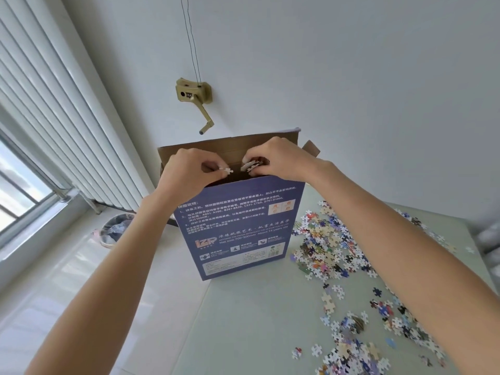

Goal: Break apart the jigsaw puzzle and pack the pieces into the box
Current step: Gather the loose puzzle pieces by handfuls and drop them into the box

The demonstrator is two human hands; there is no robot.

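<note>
A tall blue puzzle box (238,226) stands upright on the pale green table (257,315), its brown top flaps open. Both hands hover over the opening. My left hand (186,171) pinches a small white puzzle piece (226,170) at its fingertips. My right hand (278,158) grips a clump of joined pieces (251,165) just above the box mouth. Loose puzzle pieces (327,247) lie scattered on the table to the right of the box, with more pieces (373,334) nearer to me.
A round basket (115,230) sits on the white tiled floor left of the table. Vertical blinds (54,117) and a window (19,196) fill the left side. A brass crank winder (193,97) hangs on the white wall behind the box.
</note>
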